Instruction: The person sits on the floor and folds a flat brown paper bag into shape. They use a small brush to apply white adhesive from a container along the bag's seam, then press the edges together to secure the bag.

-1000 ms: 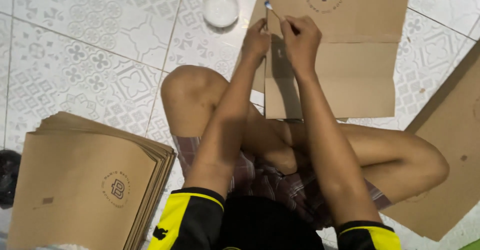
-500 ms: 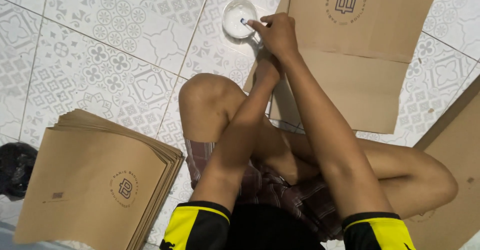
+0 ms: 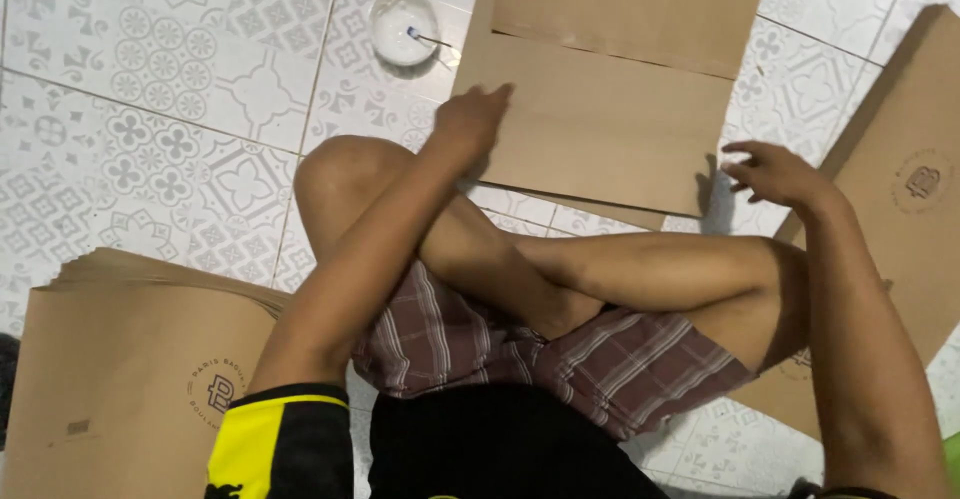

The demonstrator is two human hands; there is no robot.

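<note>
I sit cross-legged on a patterned tile floor. A flat brown cardboard sheet (image 3: 600, 109) with a folded flap lies in front of my knees. My left hand (image 3: 470, 124) rests flat on the sheet's near left corner, fingers together, holding nothing. My right hand (image 3: 775, 174) hovers open just past the sheet's near right corner, fingers spread, not gripping anything. A small white bowl (image 3: 403, 26) with a thin stick or brush lying in it stands on the floor left of the sheet.
A thick stack of flat brown cardboard pieces (image 3: 120, 379) with round printed marks lies at my left. More brown cardboard (image 3: 900, 219) lies at my right, partly under my leg. Grey-patterned white tiles (image 3: 150, 109) cover the floor.
Both hands were together at the sheet's left edge, then at the bowl holding the stick. The stick now lies in the bowl; my hands have parted to the sheet's two near corners.
</note>
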